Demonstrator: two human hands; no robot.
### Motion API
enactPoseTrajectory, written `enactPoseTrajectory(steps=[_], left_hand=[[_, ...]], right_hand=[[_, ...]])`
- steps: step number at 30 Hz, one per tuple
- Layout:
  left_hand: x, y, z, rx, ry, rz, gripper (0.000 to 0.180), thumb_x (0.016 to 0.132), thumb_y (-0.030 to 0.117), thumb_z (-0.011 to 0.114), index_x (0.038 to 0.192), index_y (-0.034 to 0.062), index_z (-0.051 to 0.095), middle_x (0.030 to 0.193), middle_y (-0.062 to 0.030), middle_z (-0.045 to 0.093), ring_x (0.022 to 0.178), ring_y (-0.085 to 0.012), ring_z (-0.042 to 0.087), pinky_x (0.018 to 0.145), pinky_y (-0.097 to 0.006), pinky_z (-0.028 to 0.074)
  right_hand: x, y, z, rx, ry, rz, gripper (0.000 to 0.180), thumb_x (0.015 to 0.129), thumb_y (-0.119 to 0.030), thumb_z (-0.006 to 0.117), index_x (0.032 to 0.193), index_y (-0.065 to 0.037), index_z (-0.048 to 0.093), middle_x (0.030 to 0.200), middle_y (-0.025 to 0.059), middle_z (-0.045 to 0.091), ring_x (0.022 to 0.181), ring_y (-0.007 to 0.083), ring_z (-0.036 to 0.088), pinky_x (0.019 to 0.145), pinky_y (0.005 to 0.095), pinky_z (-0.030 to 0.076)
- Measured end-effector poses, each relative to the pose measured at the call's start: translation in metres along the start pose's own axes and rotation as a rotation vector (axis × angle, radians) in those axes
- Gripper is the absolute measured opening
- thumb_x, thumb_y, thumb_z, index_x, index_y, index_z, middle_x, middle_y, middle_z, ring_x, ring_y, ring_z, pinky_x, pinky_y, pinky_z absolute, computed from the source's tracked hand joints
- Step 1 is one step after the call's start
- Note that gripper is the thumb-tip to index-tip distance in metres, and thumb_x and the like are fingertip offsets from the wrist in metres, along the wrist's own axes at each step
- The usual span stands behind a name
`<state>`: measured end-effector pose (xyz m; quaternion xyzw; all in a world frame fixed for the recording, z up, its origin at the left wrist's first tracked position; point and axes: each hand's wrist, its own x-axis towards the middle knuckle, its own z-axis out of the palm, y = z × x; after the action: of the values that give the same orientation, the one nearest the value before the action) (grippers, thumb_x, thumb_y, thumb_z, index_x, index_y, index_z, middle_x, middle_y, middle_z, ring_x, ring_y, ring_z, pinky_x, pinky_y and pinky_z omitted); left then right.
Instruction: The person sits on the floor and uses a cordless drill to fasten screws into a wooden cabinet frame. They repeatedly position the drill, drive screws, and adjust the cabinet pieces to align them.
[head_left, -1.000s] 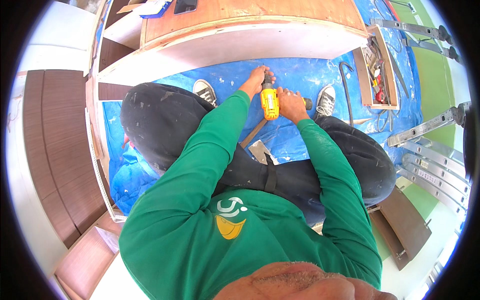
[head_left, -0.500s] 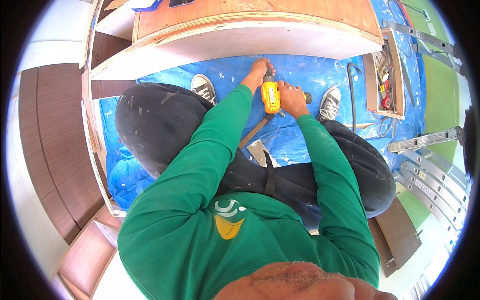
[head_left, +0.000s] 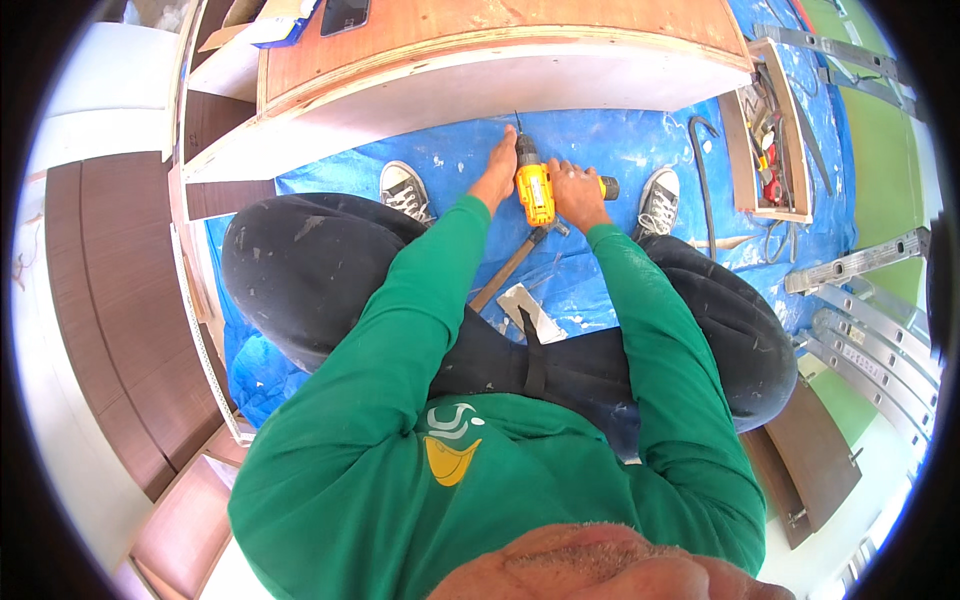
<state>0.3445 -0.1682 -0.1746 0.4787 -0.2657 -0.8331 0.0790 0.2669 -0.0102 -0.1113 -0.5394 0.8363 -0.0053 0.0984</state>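
My right hand (head_left: 580, 194) grips the handle of a yellow and black cordless drill (head_left: 537, 195), its battery end poking out to the right. A thin dark bit (head_left: 518, 122) sticks out of the chuck toward the wooden panel in front of me. Along the chuck's left side rests my left hand (head_left: 494, 174), fingers stretched forward rather than wrapped round; whether it touches the chuck I cannot tell. Below the drill, a hammer (head_left: 507, 268) with a wooden handle lies on the blue sheet (head_left: 620, 140). Beside it is a whitish flat piece (head_left: 545, 318).
A large wooden cabinet (head_left: 450, 88) spans the front, with a phone (head_left: 344, 16) on top. To the right are a pry bar (head_left: 703, 185), a wooden toolbox (head_left: 738, 160) of hand tools and aluminium ladders (head_left: 865, 340). My shoes (head_left: 403, 190) flank the drill.
My left hand has let go of the chuck and shifted left and slightly down, uncovering the bit. The drill has moved slightly left in view, still in my right hand.
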Motion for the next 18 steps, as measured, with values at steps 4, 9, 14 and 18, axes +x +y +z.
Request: enactPoseTrajectory(steps=[4, 9, 14, 18], left_hand=[[-0.091, -0.038, 0.021, 0.051, 0.114, -0.007, 0.061, 0.097, 0.064, 0.062, 0.118, 0.0068, 0.066, 0.098, -0.0105, 0.070, 0.073, -0.0228, 0.069, 0.059, -0.042, 0.058], [-0.099, -0.050, 0.031, 0.319, 0.316, 0.246, 0.051, 0.098, 0.054, 0.068, 0.108, 0.0037, 0.073, 0.089, -0.0082, 0.072, 0.076, -0.0190, 0.071, 0.065, -0.035, 0.057], [-0.062, -0.078, 0.020, 0.485, 0.477, 0.259, 0.053, 0.099, 0.053, 0.067, 0.111, 0.0017, 0.073, 0.093, -0.0102, 0.073, 0.078, -0.0192, 0.071, 0.066, -0.035, 0.056], [-0.053, -0.085, 0.017, 0.445, 0.445, 0.310, 0.054, 0.099, 0.054, 0.066, 0.109, 0.0014, 0.073, 0.094, -0.0114, 0.073, 0.079, -0.0196, 0.070, 0.068, -0.037, 0.055]], right_hand=[[-0.006, -0.001, 0.007, 0.013, 0.025, 0.037, 0.021, 0.094, -0.017, 0.062, 0.113, -0.011, 0.057, 0.104, 0.0101, 0.072, 0.100, 0.0300, 0.073, 0.085, 0.0552, 0.052], [0.000, -0.008, 0.007, -0.010, -0.006, 0.027, 0.022, 0.095, -0.020, 0.061, 0.114, -0.010, 0.055, 0.106, 0.0103, 0.072, 0.102, 0.0301, 0.073, 0.084, 0.0552, 0.052], [0.000, -0.005, 0.006, -0.028, -0.010, 0.013, 0.021, 0.094, -0.017, 0.062, 0.113, -0.010, 0.055, 0.105, 0.0098, 0.071, 0.102, 0.0292, 0.073, 0.083, 0.0543, 0.052], [0.000, -0.004, 0.007, -0.054, -0.005, 0.010, 0.021, 0.094, -0.017, 0.062, 0.113, -0.011, 0.055, 0.104, 0.0090, 0.072, 0.099, 0.0284, 0.074, 0.081, 0.0536, 0.052]])
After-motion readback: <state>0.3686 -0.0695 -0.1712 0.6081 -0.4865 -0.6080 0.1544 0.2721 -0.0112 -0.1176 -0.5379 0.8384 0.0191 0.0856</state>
